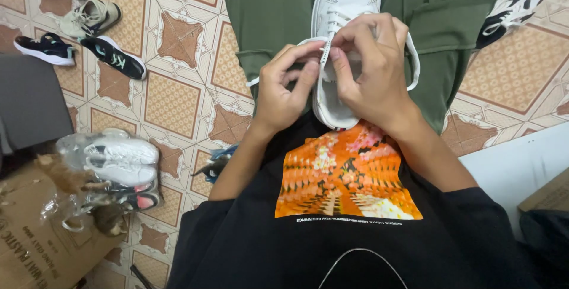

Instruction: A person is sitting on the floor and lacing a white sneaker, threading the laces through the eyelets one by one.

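Black shirt [249,247] nearest; white shoe [344,4] lies on lap so both hands reach it: L hand [281,90] & R hand [370,72] pinched on its lace [325,52].

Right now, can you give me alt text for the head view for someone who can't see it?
Both hands, left hand and right hand, pinch a white lace on a white sneaker resting on the person's lap in green trousers. Other shoes lie about the patterned tile floor.
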